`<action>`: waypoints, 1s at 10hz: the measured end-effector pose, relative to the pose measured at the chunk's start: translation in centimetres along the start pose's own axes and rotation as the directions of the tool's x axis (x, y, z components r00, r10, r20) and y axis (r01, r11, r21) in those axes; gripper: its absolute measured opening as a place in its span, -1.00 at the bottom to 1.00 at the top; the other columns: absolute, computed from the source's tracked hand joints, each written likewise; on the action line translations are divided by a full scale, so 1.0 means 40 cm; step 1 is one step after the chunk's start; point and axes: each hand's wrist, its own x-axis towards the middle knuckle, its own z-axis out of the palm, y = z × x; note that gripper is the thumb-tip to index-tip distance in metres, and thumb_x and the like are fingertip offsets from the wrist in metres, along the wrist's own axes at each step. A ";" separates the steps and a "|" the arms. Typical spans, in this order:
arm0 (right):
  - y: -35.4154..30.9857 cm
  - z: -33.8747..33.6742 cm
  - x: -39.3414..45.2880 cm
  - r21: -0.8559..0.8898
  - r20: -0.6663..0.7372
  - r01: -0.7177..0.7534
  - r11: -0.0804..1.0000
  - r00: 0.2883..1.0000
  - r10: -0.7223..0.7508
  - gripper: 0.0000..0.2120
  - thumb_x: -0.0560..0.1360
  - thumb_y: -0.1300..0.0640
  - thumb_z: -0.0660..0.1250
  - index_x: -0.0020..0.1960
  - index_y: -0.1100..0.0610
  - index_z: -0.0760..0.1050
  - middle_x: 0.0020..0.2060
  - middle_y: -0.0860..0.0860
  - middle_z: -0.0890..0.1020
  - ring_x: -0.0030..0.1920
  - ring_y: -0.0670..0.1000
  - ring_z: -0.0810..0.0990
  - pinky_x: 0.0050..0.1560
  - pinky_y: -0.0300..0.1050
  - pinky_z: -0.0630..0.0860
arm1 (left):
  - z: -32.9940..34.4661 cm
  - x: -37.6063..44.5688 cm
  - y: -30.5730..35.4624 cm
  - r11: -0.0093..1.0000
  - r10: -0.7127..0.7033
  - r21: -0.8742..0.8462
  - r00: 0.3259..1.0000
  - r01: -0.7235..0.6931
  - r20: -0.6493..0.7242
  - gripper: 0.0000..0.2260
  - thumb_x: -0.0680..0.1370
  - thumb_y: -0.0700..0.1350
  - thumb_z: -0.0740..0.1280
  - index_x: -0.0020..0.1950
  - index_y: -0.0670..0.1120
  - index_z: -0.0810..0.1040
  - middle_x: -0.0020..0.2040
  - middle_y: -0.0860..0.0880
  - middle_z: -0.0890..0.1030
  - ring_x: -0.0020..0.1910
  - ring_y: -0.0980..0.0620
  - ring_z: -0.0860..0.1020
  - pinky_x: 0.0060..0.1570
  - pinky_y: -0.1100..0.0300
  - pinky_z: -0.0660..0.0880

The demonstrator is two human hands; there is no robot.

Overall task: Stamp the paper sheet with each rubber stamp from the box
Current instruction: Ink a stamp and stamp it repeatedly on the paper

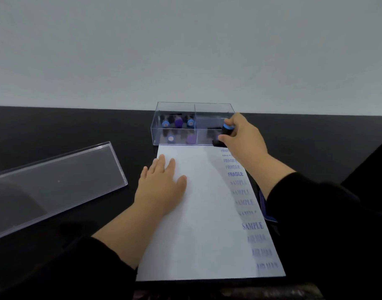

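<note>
- At the far right corner of the paper sheet [192,213], the right hand [242,137] grasps a blue-topped rubber stamp [225,132], fingers curled round its black body, its base at the sheet's top edge just in front of the clear box [175,135].
- Left hand [162,180] lies flat on the sheet's left side, fingers straight, holding nothing.
- Down the right margin runs a column of blue prints: FRAGILE [235,174], SAMPLE [253,225], then blurred ones nearest the viewer.
- Inside the box's left compartments stand more stamps [178,122] with blue and purple tops; the right side looks nearly empty.
- Its clear lid [55,180] lies on the dark table [77,126], well left of the sheet.
- Risk, as I judge it: the stamp sits so near the edge that part of the print could fall off the paper; a tilted press would give a faint mark like several above.
</note>
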 end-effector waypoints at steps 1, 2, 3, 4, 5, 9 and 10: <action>0.009 0.040 0.023 -0.027 0.035 0.019 0.999 0.999 -0.018 -0.80 0.53 0.15 0.33 0.06 0.03 0.34 -0.25 -0.15 0.43 -0.29 -0.07 0.46 -0.33 -0.24 0.40 | 0.004 0.005 -0.002 1.000 0.002 0.004 1.000 -0.002 0.002 -0.46 0.63 0.15 -0.08 0.57 0.02 -0.12 0.57 -0.01 -0.19 0.54 0.03 -0.19 0.46 0.07 -0.24; 0.019 0.060 0.030 -0.031 0.049 0.006 1.000 0.999 -0.004 -0.79 0.53 0.15 0.33 0.10 0.05 0.36 -0.32 -0.24 0.34 -0.32 -0.14 0.42 -0.34 -0.28 0.37 | 0.005 0.005 -0.003 1.000 0.005 0.007 1.000 -0.005 0.004 -0.46 0.63 0.15 -0.08 0.57 0.02 -0.12 0.56 -0.01 -0.19 0.54 0.03 -0.19 0.46 0.06 -0.24; 0.022 0.072 0.036 -0.032 0.044 0.023 0.999 0.999 -0.022 -0.81 0.53 0.15 0.33 0.08 0.05 0.35 -0.33 -0.26 0.30 -0.22 -0.06 0.43 -0.36 -0.34 0.31 | 0.005 0.006 -0.003 1.000 0.009 0.007 1.000 -0.009 -0.003 -0.46 0.63 0.15 -0.08 0.57 0.02 -0.13 0.56 -0.01 -0.20 0.53 0.04 -0.20 0.46 0.06 -0.24; 0.022 0.080 0.037 -0.030 0.049 0.029 0.999 0.998 -0.027 -0.81 0.53 0.16 0.33 0.06 0.04 0.34 -0.21 -0.21 0.41 -0.18 -0.07 0.46 -0.27 -0.26 0.39 | 0.004 0.005 -0.004 1.000 0.009 0.010 1.000 -0.009 0.003 -0.46 0.63 0.15 -0.09 0.57 0.02 -0.13 0.56 -0.01 -0.20 0.53 0.04 -0.21 0.46 0.06 -0.24; 0.023 0.084 0.036 -0.037 0.058 0.026 0.999 0.998 -0.024 -0.80 0.53 0.16 0.33 0.09 0.06 0.36 -0.09 -0.17 0.44 -0.12 -0.06 0.49 -0.17 -0.18 0.43 | 0.002 0.003 -0.004 1.000 0.013 0.015 1.000 -0.013 0.006 -0.46 0.63 0.15 -0.09 0.57 0.02 -0.14 0.56 -0.01 -0.21 0.53 0.04 -0.21 0.46 0.06 -0.25; 0.021 0.098 0.039 -0.148 0.069 0.014 0.989 0.998 -0.004 -0.75 0.54 0.14 0.31 0.17 0.05 0.36 0.15 -0.02 0.57 -0.04 0.03 0.56 -0.09 -0.07 0.54 | -0.002 0.000 -0.001 1.000 0.016 0.021 1.000 -0.016 0.012 -0.46 0.63 0.15 -0.09 0.57 0.02 -0.14 0.56 -0.02 -0.20 0.53 0.02 -0.20 0.46 0.05 -0.24; 0.025 0.103 0.035 -0.145 0.062 0.014 0.989 0.998 -0.005 -0.75 0.54 0.15 0.31 0.18 0.05 0.36 0.15 -0.04 0.57 -0.01 0.04 0.56 -0.10 -0.07 0.53 | -0.002 0.000 -0.002 1.000 0.013 0.017 1.000 -0.013 0.008 -0.46 0.63 0.15 -0.09 0.56 0.02 -0.14 0.56 -0.01 -0.20 0.53 0.02 -0.20 0.46 0.05 -0.24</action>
